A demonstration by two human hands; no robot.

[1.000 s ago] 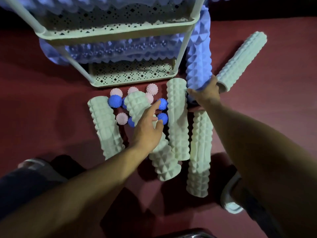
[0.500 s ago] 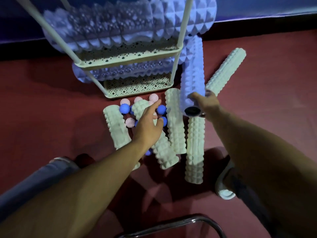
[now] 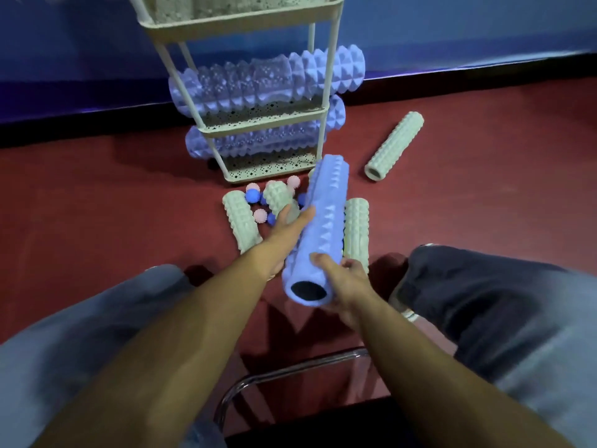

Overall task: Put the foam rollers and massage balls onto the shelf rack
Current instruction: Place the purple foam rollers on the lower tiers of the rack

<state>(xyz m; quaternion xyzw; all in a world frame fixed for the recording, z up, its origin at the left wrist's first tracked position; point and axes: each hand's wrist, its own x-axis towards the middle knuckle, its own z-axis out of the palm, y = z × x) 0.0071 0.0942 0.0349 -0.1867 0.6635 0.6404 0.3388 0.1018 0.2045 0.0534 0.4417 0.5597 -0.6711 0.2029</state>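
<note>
A pale shelf rack (image 3: 326, 101) is standing on the red floor (image 3: 97, 221) against the blue wall, and it is already carrying purple foam rollers: one (image 3: 268, 82) is lying across the middle tier and another (image 3: 258, 140) across the tier below it. In front of the rack, the person is holding a blue foam roller (image 3: 319, 227) up in the air, tilted so its hollow end is facing the camera. The right hand (image 3: 349, 286) is grasping that near end, fingers curling around it, while the left hand (image 3: 287, 231) is lying with fairly straight fingers against the roller's left side. Half a second ago this roller was leaning by the rack with only the right hand on it, and the left hand was reaching down among the balls; now the roller is lifted clear of the floor and the left hand is coming up to meet it. Pale green rollers are lying on the floor near the rack's front edge, one (image 3: 240, 224) at the left, one (image 3: 357, 231) at the right, and one (image 3: 394, 147) well apart further right. Small blue and pink massage balls (image 3: 252, 196) are sitting between the left rollers.
</note>
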